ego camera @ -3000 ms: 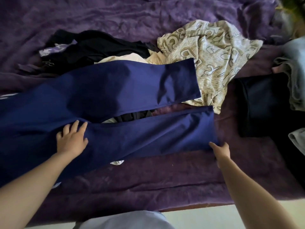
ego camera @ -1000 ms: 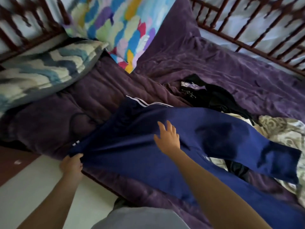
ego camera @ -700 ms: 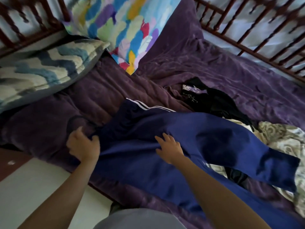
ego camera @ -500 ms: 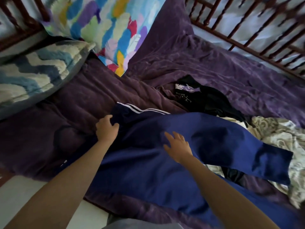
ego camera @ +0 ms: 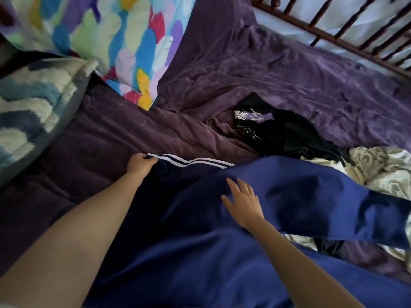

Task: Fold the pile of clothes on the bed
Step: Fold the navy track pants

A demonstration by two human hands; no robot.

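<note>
Now, left hand (ego camera: pixel 141 163) pinching navy trousers (ego camera: pixel 200 252) at striped edge, right hand (ego camera: pixel 242 202) flat atop

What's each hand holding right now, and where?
Left hand grips the blue pants at the white-striped waist corner. Right hand lies flat on them, holding nothing.

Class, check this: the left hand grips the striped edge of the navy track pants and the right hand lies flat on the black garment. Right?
No. In the head view the right hand lies flat on the navy track pants, not the black garment farther back. The left hand does grip their striped edge.
</note>
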